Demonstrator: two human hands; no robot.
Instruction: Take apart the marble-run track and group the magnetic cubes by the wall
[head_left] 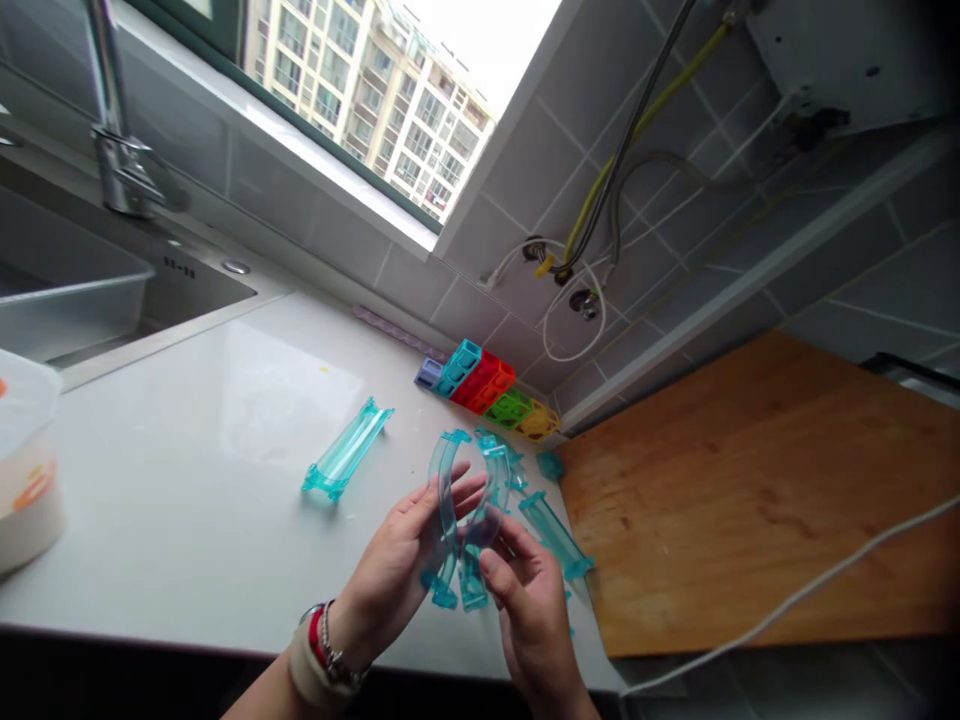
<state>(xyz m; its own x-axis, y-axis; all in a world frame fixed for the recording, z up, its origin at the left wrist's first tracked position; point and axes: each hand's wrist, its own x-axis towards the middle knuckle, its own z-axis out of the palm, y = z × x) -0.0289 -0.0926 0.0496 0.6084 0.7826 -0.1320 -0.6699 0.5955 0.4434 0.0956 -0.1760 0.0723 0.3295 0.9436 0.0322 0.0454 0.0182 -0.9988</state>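
Note:
Two curved, see-through teal plastic track pieces are held side by side above the white counter. My left hand is closed on the left curved track piece, its fingers reaching behind it. The right curved track piece is gripped between the thumb and fingers of my right hand. The lower ends of the two pieces are close together; whether they touch I cannot tell. A straight teal track piece lies on the counter left of my hands. Another straight piece and several smaller teal parts are partly behind my right hand.
Coloured block frames stand in a row by the tiled wall. A wooden board is on the right with a white cable across it. On the left are a sink, a faucet and a plastic tub.

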